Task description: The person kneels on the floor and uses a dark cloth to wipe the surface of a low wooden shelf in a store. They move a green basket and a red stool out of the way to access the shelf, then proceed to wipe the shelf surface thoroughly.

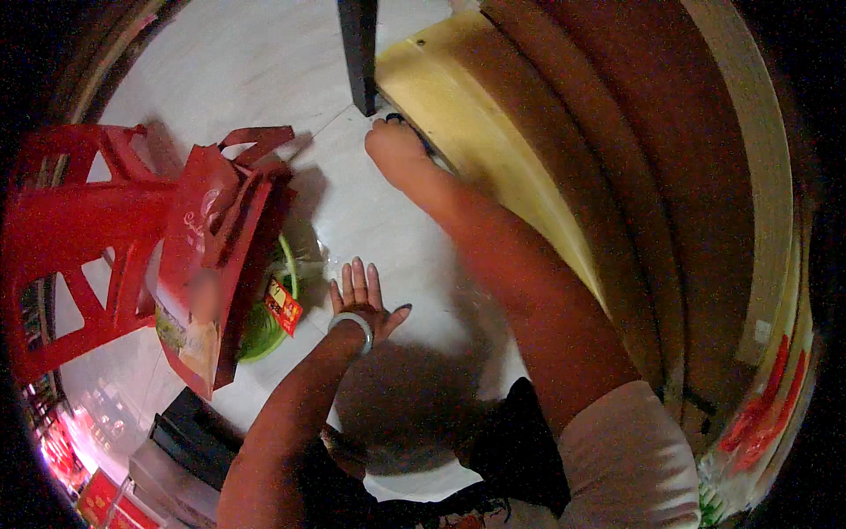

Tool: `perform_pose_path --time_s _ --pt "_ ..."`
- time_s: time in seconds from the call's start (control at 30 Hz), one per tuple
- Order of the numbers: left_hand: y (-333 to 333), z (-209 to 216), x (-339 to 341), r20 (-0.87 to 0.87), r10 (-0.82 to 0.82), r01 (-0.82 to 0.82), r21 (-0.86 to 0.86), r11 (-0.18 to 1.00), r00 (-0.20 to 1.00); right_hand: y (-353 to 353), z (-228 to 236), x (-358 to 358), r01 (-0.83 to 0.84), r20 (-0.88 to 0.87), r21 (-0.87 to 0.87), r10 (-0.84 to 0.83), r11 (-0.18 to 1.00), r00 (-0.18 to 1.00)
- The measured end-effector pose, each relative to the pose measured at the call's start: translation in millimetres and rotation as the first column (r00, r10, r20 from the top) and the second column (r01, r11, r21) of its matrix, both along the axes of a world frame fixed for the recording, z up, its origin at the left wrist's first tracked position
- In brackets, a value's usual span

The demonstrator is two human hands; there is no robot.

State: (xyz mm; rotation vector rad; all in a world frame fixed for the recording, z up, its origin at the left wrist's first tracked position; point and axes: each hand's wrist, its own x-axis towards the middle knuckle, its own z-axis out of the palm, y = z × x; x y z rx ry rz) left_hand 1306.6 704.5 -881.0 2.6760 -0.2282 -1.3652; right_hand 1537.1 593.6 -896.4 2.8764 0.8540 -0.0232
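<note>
My left hand (361,304) is spread out over the pale tiled floor (397,238), fingers pointing away from me, with a light bangle (351,328) round the wrist. It holds nothing; whether the palm presses on the tiles is hard to tell. Farther forward, my right hand (397,152) is closed, close to the foot of a dark post (359,62) and along the lower edge of a yellowish wooden panel (480,97). A small dark thing shows at its fingers, too hidden to name.
To the left stand a red plastic stool (84,229) and a red paper bag (198,234). Behind the bag sits a green basket (256,333) with a red and yellow packet (283,307). Brown curved boards (617,176) rise on the right. A dark box (196,436) lies near my left forearm.
</note>
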Motion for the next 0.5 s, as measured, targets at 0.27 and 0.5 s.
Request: perform_pose_path --time_s 0.27,0.5 --pt "8.7 -15.2 -14.4 0.060 0.032 -0.032 -0.012 0.999 0.998 -36.6 80.1 28.7 0.000 0.166 0.653 -0.143 0.757 0.976" --pt "-0.6 -14.2 -5.9 0.045 0.024 -0.023 -0.017 1.000 0.999 -82.3 51.6 27.6 0.303 -0.010 0.523 -0.350 0.797 0.937"
